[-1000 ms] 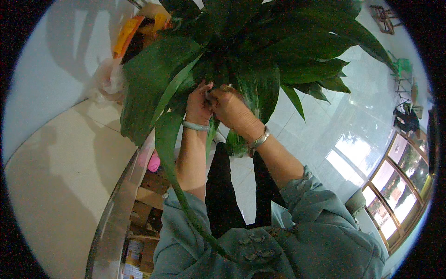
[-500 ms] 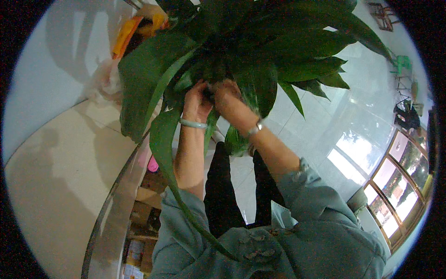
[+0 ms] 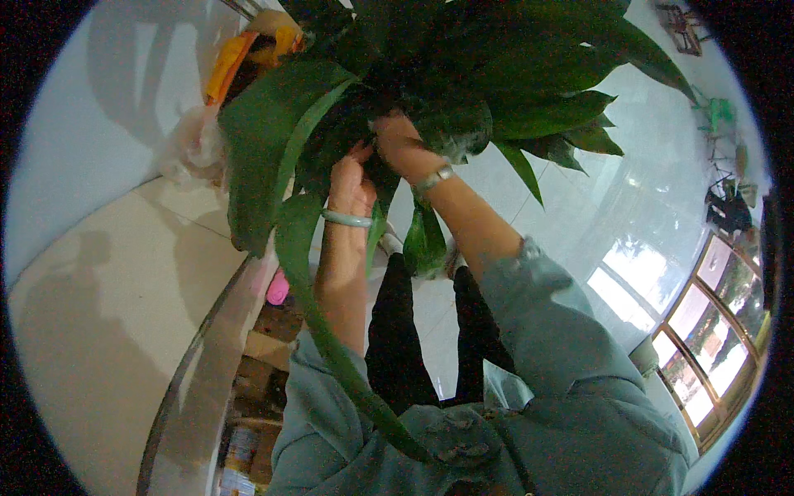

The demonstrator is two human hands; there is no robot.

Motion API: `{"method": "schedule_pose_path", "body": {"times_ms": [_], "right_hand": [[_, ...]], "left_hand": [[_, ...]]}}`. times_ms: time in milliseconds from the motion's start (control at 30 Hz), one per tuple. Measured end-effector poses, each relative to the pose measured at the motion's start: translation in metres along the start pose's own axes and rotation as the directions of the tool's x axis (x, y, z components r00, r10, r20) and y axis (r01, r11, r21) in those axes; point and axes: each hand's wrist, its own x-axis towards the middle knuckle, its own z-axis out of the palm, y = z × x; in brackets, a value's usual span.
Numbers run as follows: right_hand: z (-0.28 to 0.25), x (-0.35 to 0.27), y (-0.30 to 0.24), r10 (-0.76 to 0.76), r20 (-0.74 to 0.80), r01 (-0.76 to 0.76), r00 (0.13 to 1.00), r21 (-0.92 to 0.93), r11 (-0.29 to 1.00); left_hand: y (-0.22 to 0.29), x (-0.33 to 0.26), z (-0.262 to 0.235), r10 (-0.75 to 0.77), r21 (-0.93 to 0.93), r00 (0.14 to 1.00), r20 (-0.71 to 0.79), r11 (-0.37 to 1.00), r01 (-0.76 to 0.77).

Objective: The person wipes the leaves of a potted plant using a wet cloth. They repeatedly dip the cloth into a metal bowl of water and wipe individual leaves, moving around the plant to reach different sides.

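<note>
A large potted-type plant with long broad green leaves (image 3: 281,149) fills the upper middle; its base is hidden. Both of my hands reach in under the leaves by its dark centre. My left hand (image 3: 353,183), with a pale bangle on the wrist, has its fingers bent and closed at the stems; what they hold is hidden. Just right of and above it, my right hand (image 3: 400,145), wearing a wristwatch, is curled, its fingertips lost in shadow. A blurred whitish sheen shows on the leaf beside it. One long leaf hangs over my left forearm onto my shirt.
At the left is a pale countertop (image 3: 91,322) with shelves (image 3: 265,355) beneath and a pink object (image 3: 279,287). A clear plastic bag (image 3: 194,153) and an orange item (image 3: 227,66) lie by the wall. Windows (image 3: 711,331) and a green stool (image 3: 718,112) stand at the right.
My right hand has moved up and slightly left, further in among the leaves. My left hand has stayed nearly in place. The leaves have shifted a little.
</note>
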Motion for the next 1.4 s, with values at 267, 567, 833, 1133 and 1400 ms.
{"method": "schedule_pose_path", "body": {"times_ms": [267, 567, 833, 1133, 1400], "right_hand": [[-0.053, -0.057, -0.023, -0.089, 0.004, 0.088, 0.996, 0.108, 0.990], [-0.067, -0.035, -0.025, -0.040, 0.005, 0.038, 0.999, 0.245, 0.969], [-0.134, -0.136, -0.052, -0.019, -0.082, 0.062, 0.996, 0.569, 0.820], [-0.139, -0.083, -0.048, -0.005, -0.205, 0.076, 0.979, 0.341, 0.937], [-0.112, -0.105, -0.038, 0.000, 0.076, -0.027, 0.997, 0.350, 0.936]], "left_hand": [[-0.004, -0.004, 0.001, -0.004, -0.161, 0.977, 0.211, 0.986, 0.039], [-0.004, 0.013, -0.006, -0.009, -0.134, 0.962, 0.271, 0.990, 0.047], [-0.003, -0.006, -0.003, 0.058, -0.079, 0.960, 0.273, 0.996, -0.038], [-0.012, 0.012, -0.021, 0.158, 0.111, 0.926, 0.343, 0.972, -0.207], [-0.008, 0.020, -0.024, -0.006, -0.109, 0.923, 0.384, 0.993, 0.052]]}}
